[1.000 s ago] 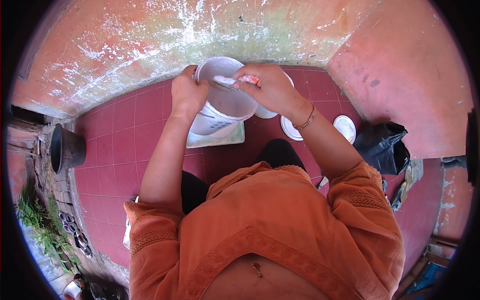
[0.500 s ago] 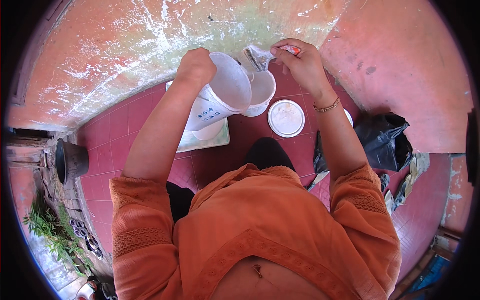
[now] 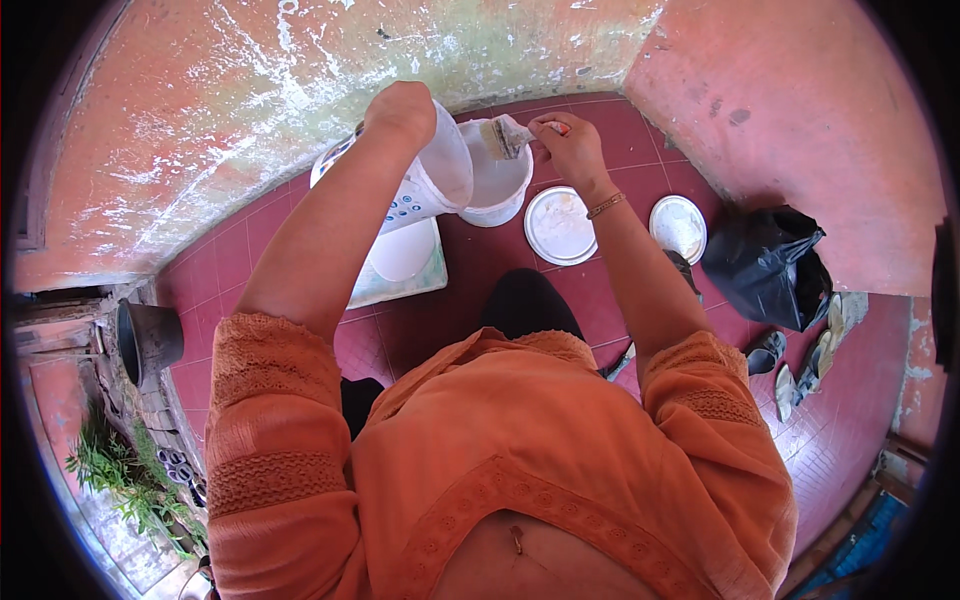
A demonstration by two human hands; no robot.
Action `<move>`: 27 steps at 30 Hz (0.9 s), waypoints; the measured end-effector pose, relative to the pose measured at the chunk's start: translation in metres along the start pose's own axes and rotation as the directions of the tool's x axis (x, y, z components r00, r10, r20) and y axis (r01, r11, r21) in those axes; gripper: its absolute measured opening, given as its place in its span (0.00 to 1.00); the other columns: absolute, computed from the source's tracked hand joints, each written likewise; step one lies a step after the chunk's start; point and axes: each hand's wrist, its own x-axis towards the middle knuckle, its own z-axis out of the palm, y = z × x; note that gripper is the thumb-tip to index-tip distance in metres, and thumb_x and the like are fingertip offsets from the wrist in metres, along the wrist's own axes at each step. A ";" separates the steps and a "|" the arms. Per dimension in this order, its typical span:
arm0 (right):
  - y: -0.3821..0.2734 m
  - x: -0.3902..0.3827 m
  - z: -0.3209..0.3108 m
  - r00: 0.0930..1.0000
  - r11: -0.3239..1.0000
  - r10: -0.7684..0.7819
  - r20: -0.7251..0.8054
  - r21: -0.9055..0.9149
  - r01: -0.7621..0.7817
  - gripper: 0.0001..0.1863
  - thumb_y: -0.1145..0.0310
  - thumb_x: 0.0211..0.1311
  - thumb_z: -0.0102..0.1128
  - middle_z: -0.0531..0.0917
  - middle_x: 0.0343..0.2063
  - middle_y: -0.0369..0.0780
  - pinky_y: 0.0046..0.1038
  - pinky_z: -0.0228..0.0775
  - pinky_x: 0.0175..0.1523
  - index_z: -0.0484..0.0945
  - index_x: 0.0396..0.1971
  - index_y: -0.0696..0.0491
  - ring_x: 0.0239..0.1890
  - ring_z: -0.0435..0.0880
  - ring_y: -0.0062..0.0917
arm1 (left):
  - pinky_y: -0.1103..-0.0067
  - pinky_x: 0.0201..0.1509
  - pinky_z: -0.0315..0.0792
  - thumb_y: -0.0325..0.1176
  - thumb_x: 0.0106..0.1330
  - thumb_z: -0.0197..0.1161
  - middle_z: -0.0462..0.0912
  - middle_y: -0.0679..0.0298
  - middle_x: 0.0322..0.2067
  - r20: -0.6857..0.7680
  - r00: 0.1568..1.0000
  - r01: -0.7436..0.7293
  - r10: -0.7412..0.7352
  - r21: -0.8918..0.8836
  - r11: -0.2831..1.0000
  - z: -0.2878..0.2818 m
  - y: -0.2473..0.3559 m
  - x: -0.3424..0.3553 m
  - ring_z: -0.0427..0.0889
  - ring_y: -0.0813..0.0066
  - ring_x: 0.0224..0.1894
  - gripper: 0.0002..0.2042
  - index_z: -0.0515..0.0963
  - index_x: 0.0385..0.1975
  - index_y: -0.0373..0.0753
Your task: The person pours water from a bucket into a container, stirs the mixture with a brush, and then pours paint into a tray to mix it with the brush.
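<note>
High at the middle, my left hand (image 3: 398, 115) grips a tilted white bucket (image 3: 445, 165) with blue markings on its side, lifted toward a second, smaller white bucket (image 3: 495, 195) standing on the floor. My right hand (image 3: 567, 150) holds a paintbrush (image 3: 507, 138) with a whitish, used head and an orange-marked handle, its bristles over the smaller bucket's opening. A pale green tray or board (image 3: 420, 280) with a round white piece (image 3: 398, 255) on it lies beneath the lifted bucket.
Two white lids (image 3: 560, 225) lie to the right on red tiles (image 3: 215, 280), with a black plastic bag (image 3: 760, 265), sandals (image 3: 785, 390) and a tool partly behind my right arm. A dark bucket (image 3: 148, 340) stands left. Weathered walls (image 3: 250, 120) border the corner; plants (image 3: 115, 465) grow lower left.
The bucket in my left hand has risen and tipped toward the smaller one. The brush has moved out of it, rightward, and now sits lower over the smaller bucket.
</note>
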 end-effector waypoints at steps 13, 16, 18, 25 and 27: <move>0.029 0.004 0.002 0.994 0.973 -0.065 -0.092 -0.226 0.043 0.08 0.69 0.55 0.60 0.79 0.18 0.36 0.19 0.68 0.23 0.80 0.31 0.59 0.17 0.75 0.16 | 0.74 0.49 0.74 0.29 0.57 0.56 0.79 0.56 0.44 0.098 0.986 -0.150 0.136 0.152 0.977 0.005 0.047 0.022 0.79 0.63 0.48 0.11 0.80 0.39 0.40; 0.029 0.002 0.001 0.995 0.977 -0.050 -0.087 -0.209 0.031 0.09 0.69 0.55 0.60 0.79 0.18 0.36 0.20 0.68 0.24 0.80 0.31 0.59 0.18 0.75 0.16 | 0.75 0.49 0.73 0.30 0.57 0.56 0.79 0.57 0.44 0.115 0.985 -0.143 0.128 0.134 0.981 0.007 0.055 0.024 0.78 0.63 0.48 0.12 0.80 0.40 0.40; 0.034 0.002 0.000 0.993 0.972 -0.076 -0.087 -0.228 0.055 0.09 0.69 0.55 0.60 0.79 0.18 0.36 0.20 0.68 0.24 0.80 0.30 0.59 0.18 0.76 0.16 | 0.75 0.49 0.73 0.30 0.57 0.56 0.79 0.57 0.45 0.119 0.983 -0.159 0.143 0.147 0.976 0.007 0.059 0.025 0.78 0.63 0.48 0.12 0.81 0.40 0.40; 0.021 -0.008 0.006 0.998 0.979 0.042 -0.054 -0.196 -0.052 0.11 0.64 0.51 0.60 0.81 0.22 0.45 0.31 0.71 0.34 0.81 0.28 0.57 0.26 0.81 0.35 | 0.74 0.48 0.74 0.31 0.58 0.57 0.79 0.57 0.45 0.134 0.978 -0.181 0.159 0.171 0.969 0.016 0.068 0.039 0.78 0.64 0.49 0.12 0.81 0.40 0.42; 0.032 -0.004 0.006 0.997 0.973 -0.012 -0.077 -0.232 -0.006 0.11 0.64 0.51 0.60 0.81 0.22 0.45 0.31 0.71 0.35 0.80 0.28 0.57 0.27 0.81 0.37 | 0.73 0.47 0.75 0.30 0.56 0.57 0.80 0.56 0.42 0.106 0.980 -0.184 0.170 0.142 0.973 0.018 0.074 0.041 0.79 0.62 0.47 0.11 0.81 0.38 0.40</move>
